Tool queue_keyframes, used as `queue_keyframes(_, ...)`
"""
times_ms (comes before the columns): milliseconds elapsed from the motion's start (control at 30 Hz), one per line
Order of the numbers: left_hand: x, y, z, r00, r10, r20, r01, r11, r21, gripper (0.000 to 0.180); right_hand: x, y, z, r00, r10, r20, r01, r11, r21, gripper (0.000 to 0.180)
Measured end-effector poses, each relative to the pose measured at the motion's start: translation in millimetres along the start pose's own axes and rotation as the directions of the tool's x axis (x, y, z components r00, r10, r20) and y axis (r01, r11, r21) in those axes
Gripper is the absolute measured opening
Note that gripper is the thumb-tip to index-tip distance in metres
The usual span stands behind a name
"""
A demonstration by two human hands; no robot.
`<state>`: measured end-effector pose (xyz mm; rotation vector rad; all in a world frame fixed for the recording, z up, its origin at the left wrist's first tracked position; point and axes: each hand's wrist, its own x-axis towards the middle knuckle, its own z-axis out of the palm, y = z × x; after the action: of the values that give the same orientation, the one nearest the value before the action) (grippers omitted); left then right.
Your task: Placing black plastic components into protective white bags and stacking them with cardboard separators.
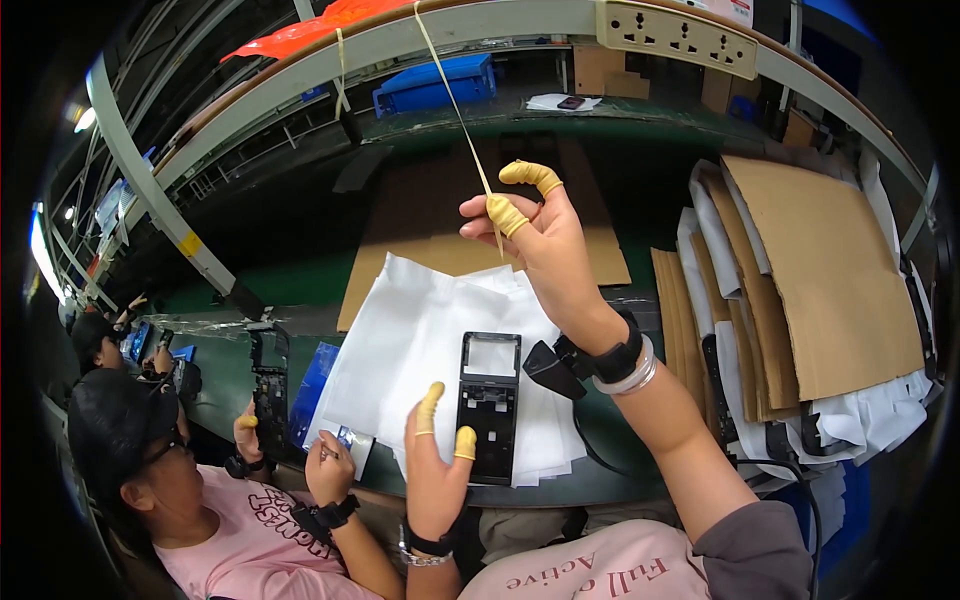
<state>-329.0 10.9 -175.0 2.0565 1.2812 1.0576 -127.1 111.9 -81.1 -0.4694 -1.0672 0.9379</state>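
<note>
Pinching tan cord [455, 100] — right hand [545, 232], raised | black device frame [488, 422] below, long axis fore-aft | left hand [434, 478] nearer (thumb, forefinger spread), at its left edge

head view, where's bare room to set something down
There's bare room on the white sheets, between the blue sheet and black frame, beyond the left hand; also on the brown cardboard behind them, left of the right hand. Crowded: picture left, around the co-worker's hands, and right, under the cardboard stack.
</note>
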Motion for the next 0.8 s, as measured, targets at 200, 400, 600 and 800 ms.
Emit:
queue_keyframes(200,38,48,-17,0.986,0.054,-0.161,-0.109,0.928,-0.357,0.044,-12,-16,-2,0.994,0.093,0.049,-0.097,0.991,0.095,0.033)
queue_keyframes(400,84,90,-34,0.949,0.247,-0.196,-0.301,0.897,-0.323,0.048,-18,-23,-17,0.964,0.251,0.093,-0.258,0.963,0.082,0.042)
queue_keyframes(600,147,93,-38,0.979,0.200,0.033,-0.165,0.882,-0.441,0.045,-22,-34,-3,0.954,0.255,0.159,-0.267,0.961,0.066,0.054)
queue_keyframes(800,171,98,-16,0.969,0.230,0.087,-0.165,0.869,-0.467,0.049,-18,-35,-14,0.976,0.166,0.138,-0.148,0.981,-0.128,0.067)
